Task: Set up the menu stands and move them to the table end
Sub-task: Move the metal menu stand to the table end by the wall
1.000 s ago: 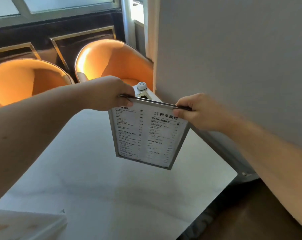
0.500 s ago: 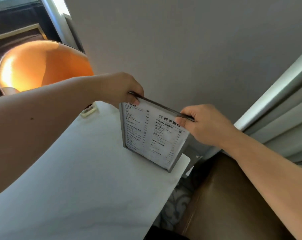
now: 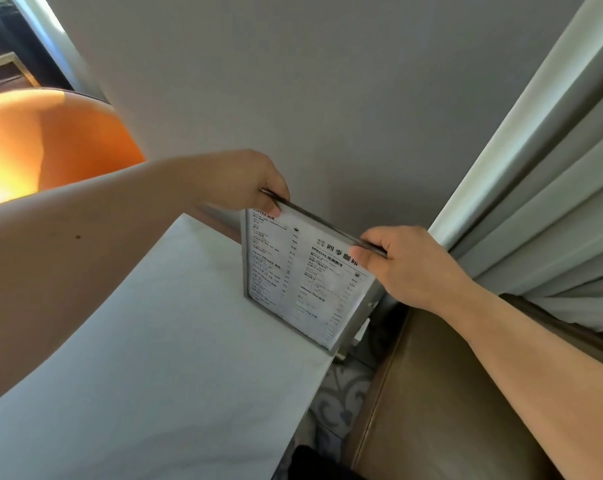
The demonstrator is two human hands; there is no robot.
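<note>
A grey-framed menu stand (image 3: 300,275) with a printed menu sheet stands upright on the white table (image 3: 147,358), at its far right corner close to the grey wall. My left hand (image 3: 248,181) pinches the top left corner of the frame. My right hand (image 3: 400,261) grips the top right corner. The stand's bottom edge rests on the tabletop next to the table's edge. Its back is hidden.
A grey wall (image 3: 327,98) rises right behind the stand. An orange chair (image 3: 51,140) sits at the far left. A brown leather seat (image 3: 449,410) lies to the right of the table, with pale curtains (image 3: 552,202) above it and patterned floor in the gap.
The menu stand went from hanging in the air over the table to standing on the far right corner by the wall. Both hands kept their hold on its top edge.
</note>
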